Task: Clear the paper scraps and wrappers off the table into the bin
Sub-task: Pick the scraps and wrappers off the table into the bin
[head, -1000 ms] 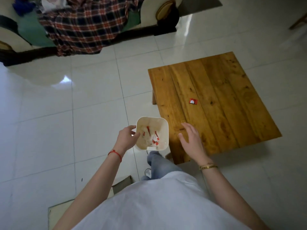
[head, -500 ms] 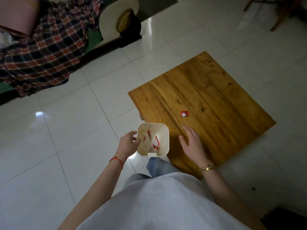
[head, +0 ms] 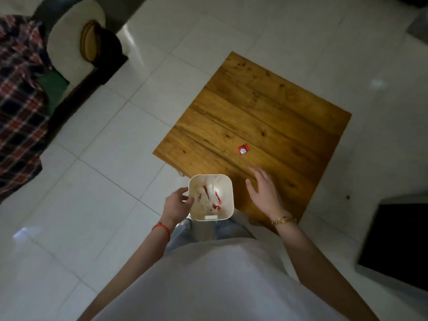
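Note:
A small white square bin point(head: 228, 200) hangs at the near corner of the low wooden table point(head: 266, 107). My left hand point(head: 177, 201) grips its left rim. Inside lie white paper scraps and several red wrappers point(head: 216, 200). One red wrapper point(head: 243, 149) with a white mark lies alone on the table top, right of centre. My right hand point(head: 262, 191) hovers over the table's near edge, fingers spread and holding nothing, a hand's length short of that wrapper.
White tiled floor point(head: 92, 170) surrounds the table. A sofa with a plaid blanket point(head: 18, 98) and a cream armrest point(head: 74, 49) stands at the far left. A dark flat object point(head: 398, 242) lies on the floor at the right.
The view has swung left to right around the table. My right hand has reached a little further toward the red wrapper. The left hand keeps its hold on the bin.

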`<action>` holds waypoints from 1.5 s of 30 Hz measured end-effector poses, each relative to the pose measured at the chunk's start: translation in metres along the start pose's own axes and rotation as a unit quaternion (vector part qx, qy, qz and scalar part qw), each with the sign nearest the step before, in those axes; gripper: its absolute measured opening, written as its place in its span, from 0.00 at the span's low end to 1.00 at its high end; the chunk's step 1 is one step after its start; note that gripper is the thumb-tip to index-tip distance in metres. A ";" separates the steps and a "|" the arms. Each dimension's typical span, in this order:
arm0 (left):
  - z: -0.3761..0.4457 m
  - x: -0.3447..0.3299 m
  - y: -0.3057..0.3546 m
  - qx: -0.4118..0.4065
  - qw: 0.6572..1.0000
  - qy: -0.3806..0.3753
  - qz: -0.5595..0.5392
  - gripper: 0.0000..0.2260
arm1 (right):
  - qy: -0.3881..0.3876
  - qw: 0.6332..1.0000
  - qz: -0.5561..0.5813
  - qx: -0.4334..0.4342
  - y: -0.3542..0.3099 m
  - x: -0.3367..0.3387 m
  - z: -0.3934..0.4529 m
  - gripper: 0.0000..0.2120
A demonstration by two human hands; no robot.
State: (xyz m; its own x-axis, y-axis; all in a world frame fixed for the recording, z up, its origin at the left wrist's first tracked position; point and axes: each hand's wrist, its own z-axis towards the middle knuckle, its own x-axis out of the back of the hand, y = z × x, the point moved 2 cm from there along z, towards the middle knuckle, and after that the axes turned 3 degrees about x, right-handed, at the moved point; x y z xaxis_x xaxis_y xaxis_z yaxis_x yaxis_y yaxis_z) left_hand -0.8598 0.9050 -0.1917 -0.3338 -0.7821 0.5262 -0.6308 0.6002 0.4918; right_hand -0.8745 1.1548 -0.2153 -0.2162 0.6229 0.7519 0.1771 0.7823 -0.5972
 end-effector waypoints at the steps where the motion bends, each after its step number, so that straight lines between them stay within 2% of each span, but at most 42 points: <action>1: 0.005 0.006 -0.004 -0.007 1.000 -0.011 0.017 0.20 | 0.011 1.000 0.001 -0.015 -0.003 -0.006 -0.004 0.21; 8: 0.036 0.040 -0.037 -0.044 0.989 -0.076 0.118 0.21 | 0.063 0.990 0.020 -0.128 -0.017 -0.064 -0.033 0.22; 15: 0.073 0.035 -0.068 -0.054 0.979 -0.115 0.161 0.21 | 0.068 0.985 0.027 -0.155 -0.015 -0.108 -0.020 0.22; 26: 0.167 -0.048 -0.106 -0.032 0.975 -0.150 0.162 0.20 | 0.089 0.990 -0.002 -0.109 0.056 -0.139 0.077 0.22; 32: 0.207 -0.089 -0.123 -0.026 0.976 -0.141 0.165 0.19 | 0.067 0.994 -0.054 -0.074 0.093 -0.150 0.140 0.23; 36: 0.220 -0.102 -0.128 -0.021 0.977 -0.131 0.167 0.20 | 0.025 0.993 -0.080 -0.079 0.109 -0.158 0.170 0.25; 40: 0.221 -0.107 -0.126 -0.016 0.977 -0.131 0.167 0.20 | 0.014 0.993 -0.093 -0.069 0.113 -0.166 0.170 0.24; 45: 0.212 -0.108 -0.119 -0.016 0.977 -0.139 0.160 0.20 | 0.015 0.992 -0.120 0.042 0.097 -0.193 0.110 0.19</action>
State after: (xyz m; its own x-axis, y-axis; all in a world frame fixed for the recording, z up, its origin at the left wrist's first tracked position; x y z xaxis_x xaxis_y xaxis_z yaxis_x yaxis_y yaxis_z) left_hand -0.8973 0.8820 -0.4546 -0.6908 -0.5663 0.4496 -0.4422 0.8228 0.3570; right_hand -0.9214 1.1107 -0.4494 -0.2135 0.4193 0.8824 0.0429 0.9064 -0.4203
